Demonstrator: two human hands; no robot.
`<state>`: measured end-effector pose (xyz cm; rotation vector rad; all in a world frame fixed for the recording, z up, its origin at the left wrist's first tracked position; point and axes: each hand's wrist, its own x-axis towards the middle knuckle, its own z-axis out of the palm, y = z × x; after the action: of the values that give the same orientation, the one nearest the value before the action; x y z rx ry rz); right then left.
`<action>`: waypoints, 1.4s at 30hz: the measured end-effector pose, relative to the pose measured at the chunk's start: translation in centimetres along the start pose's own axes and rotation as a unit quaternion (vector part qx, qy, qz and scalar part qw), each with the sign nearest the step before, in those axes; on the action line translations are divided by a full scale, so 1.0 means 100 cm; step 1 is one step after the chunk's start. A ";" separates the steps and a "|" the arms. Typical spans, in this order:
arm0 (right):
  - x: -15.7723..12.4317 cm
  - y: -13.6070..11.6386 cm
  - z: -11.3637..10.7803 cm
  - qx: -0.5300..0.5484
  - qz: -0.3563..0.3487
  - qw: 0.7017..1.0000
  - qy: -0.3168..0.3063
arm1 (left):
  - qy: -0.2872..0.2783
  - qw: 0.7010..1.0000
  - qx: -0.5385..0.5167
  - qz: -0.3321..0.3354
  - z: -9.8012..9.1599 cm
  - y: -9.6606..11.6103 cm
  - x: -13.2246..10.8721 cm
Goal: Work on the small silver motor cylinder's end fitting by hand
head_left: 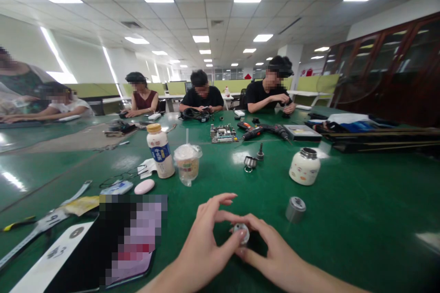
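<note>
Cup [187, 151] holds beige contents [193, 167] while curled left hand [206, 236] and right hand [270, 246] pinch a round part [244, 232]

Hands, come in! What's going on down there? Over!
Left hand and right hand: both gripping a small round part. Small round part: partly covered. Metal cylinder: off to the right, not in the way.

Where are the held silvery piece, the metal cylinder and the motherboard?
Held silvery piece [241, 227], head view: exposed upper face.
Metal cylinder [294, 213], head view: side wall.
Motherboard [224, 133], head view: middle of its top.
</note>
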<state>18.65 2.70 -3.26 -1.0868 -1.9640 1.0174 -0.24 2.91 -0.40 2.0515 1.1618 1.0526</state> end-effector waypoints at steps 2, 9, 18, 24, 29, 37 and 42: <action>0.000 0.001 0.001 -0.004 -0.002 1.000 -0.002 | 0.002 1.000 -0.001 -0.006 0.003 -0.001 0.001; 0.000 -0.001 -0.001 -0.017 0.003 1.000 -0.005 | 0.126 0.991 -0.006 -0.038 0.000 -0.007 0.010; 0.000 -0.011 -0.004 -0.015 0.011 1.000 -0.007 | 0.072 0.992 0.066 -0.079 0.001 -0.048 0.006; 0.001 -0.005 -0.002 -0.022 0.003 1.000 -0.002 | 0.089 0.995 -0.039 -0.032 -0.002 -0.014 0.011; 0.000 -0.001 0.000 -0.021 -0.008 1.000 0.003 | 0.030 0.999 -0.030 -0.023 0.004 0.001 0.008; 0.000 0.001 0.000 -0.010 -0.008 1.000 0.007 | -0.020 0.998 -0.054 0.008 -0.005 0.007 0.000; -0.001 0.004 0.001 -0.022 -0.005 1.000 0.014 | 0.018 1.000 -0.004 0.011 0.001 0.002 0.003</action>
<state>18.73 2.73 -3.69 -1.1070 -1.9759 0.9531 0.06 3.05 -0.18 2.0511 1.1539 1.1072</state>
